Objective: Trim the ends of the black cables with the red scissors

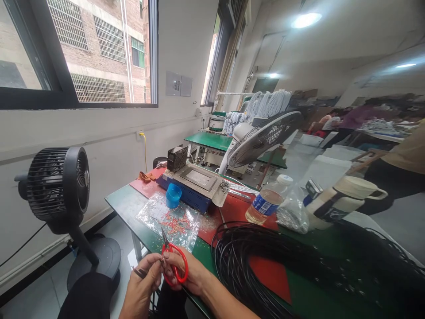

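Note:
In front of the table edge my right hand [181, 268] holds a pair of red-handled scissors [184, 261], the blades pointing up and away. My left hand [144, 281] is closed, thumb and fingertips pinched together right beside my right fingers. A short black stretch of cable [141, 273] shows between its fingers; its tip at the pinch is too small to make out. Past the scissors, small red and orange scraps [175, 223] lie on a clear plastic bag [149, 215]. A blue cup [173, 196] stands on the bag's far side.
A coil of black cables [232, 257] covers the table's right side. Behind it are a bottle of liquid [265, 201], a plastic bag [294, 217] and a cream jug [345, 199]. A blue-based soldering pot [192, 181] sits farther back. Fans stand left [58, 190] and behind [265, 137]. People work at far right.

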The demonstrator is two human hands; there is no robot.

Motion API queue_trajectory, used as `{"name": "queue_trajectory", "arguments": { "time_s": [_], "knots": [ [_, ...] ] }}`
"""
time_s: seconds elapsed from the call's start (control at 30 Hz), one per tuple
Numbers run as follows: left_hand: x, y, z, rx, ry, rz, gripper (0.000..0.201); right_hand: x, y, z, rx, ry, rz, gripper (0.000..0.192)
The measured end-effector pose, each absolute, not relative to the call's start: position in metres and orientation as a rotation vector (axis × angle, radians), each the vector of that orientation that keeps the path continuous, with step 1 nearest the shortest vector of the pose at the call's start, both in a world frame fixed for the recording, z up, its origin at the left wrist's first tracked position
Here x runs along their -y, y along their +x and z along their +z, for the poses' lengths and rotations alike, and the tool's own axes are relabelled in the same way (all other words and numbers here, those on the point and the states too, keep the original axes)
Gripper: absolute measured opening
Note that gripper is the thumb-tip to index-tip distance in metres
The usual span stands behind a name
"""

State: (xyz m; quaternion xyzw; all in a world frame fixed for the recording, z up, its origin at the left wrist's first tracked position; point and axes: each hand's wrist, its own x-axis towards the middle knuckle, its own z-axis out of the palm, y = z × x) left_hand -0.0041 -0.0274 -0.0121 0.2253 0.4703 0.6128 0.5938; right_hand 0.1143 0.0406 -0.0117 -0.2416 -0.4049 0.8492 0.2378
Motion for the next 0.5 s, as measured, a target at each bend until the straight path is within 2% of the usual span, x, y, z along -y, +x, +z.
{"name": "queue_trajectory", "arguments": {
  "time_s": [0.23,0.5],
  "knots": [
    [0.0272,-0.0030,-0.0088,-1.058,0.522,1.406,0.018,-0.0394,0.1141,-0.0064,1.125,-0.681,2.271,0.044],
    [0.0273,-0.0044,-0.0141,-1.154,0.580,1.440,0.024,-0.0381,0.1115,-0.0109,1.168,-0.643,2.196,0.044]
  ]
}}
